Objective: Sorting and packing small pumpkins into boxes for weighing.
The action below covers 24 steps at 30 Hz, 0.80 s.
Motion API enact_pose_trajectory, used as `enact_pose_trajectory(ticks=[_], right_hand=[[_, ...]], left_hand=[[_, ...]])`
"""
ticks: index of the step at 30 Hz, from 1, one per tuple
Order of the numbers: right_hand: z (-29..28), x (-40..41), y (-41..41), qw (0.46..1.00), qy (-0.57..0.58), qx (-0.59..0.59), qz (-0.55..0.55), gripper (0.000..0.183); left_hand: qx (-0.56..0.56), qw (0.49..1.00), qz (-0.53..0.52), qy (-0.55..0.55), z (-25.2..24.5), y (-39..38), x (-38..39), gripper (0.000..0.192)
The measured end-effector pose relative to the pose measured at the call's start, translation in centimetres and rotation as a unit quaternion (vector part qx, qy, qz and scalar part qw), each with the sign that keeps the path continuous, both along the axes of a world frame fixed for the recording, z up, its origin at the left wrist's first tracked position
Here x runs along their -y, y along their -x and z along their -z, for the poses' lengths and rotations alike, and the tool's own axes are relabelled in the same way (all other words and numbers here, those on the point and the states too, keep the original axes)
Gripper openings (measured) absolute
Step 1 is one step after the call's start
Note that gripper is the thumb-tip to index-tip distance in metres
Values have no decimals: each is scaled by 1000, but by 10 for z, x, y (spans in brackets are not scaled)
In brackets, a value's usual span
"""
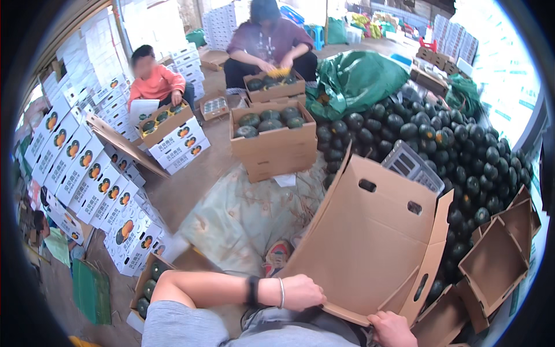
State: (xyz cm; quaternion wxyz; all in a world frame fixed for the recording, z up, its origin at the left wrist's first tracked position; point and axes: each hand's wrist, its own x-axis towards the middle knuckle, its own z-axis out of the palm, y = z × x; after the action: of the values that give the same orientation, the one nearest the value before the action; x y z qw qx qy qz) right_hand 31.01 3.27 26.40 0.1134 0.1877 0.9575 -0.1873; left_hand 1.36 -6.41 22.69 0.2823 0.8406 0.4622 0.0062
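A large, partly folded cardboard box (368,225) with cut-out handle holes lies tilted across my lap. My left hand (301,292), with a bracelet and a dark band at the wrist, grips its near edge. Close to the near right corner, my right hand (392,328) is closed on the same edge. Beyond the cardboard, a grey plastic digital scale (414,167) rests against a big pile of dark green pumpkins (468,152). Ahead stands an open carton (277,152) filled with several pumpkins. Another box of pumpkins (149,286) is by my left elbow.
Printed white cartons (86,169) are stacked at left. One person (271,43) handles yellow netting over a box; another (158,80) reaches into a carton. Open empty cardboard boxes (496,262) lie at right. A green tarp (355,80) covers part of the pile.
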Motion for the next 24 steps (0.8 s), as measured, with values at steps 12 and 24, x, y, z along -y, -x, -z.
enact_pose_trajectory(ticks=[12,24], right_hand=[[-13,23,-9,977,177,-105,47,33],[57,-113,5,727,288,-515,350,53]], left_hand=[[530,713,-448,98,-18,124,-69,102],[550,744,-375,54,56,103,-129,72]])
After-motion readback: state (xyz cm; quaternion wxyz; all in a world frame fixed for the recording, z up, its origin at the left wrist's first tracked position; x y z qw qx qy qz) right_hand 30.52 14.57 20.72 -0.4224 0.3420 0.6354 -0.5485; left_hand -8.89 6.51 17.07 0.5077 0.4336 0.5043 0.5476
